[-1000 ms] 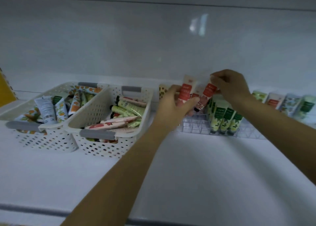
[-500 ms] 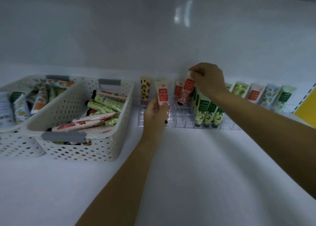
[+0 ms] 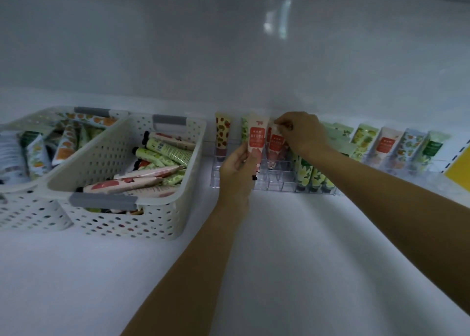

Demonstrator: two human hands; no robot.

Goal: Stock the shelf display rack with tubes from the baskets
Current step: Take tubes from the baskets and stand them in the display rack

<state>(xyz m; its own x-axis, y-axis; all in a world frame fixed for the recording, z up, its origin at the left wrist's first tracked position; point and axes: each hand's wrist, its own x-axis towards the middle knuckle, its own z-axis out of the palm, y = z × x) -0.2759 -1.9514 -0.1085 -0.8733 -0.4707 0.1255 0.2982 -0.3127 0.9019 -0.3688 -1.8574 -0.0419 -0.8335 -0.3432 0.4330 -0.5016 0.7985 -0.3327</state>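
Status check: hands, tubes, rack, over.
Left hand grips red-label tube, cap down, at clear rack. Right hand pinches second red-label tube, farther back. Green tubes crowd rack's right side.

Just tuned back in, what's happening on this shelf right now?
A person is stocking the clear rack on the white shelf. The left hand grips a red-labelled tube upright over the rack's left cells; whether it is seated is unclear. The right hand pinches the top of a second red-labelled tube further back. Green tubes already stand in the rack's right side, and the two baskets to the left hold many more tubes.
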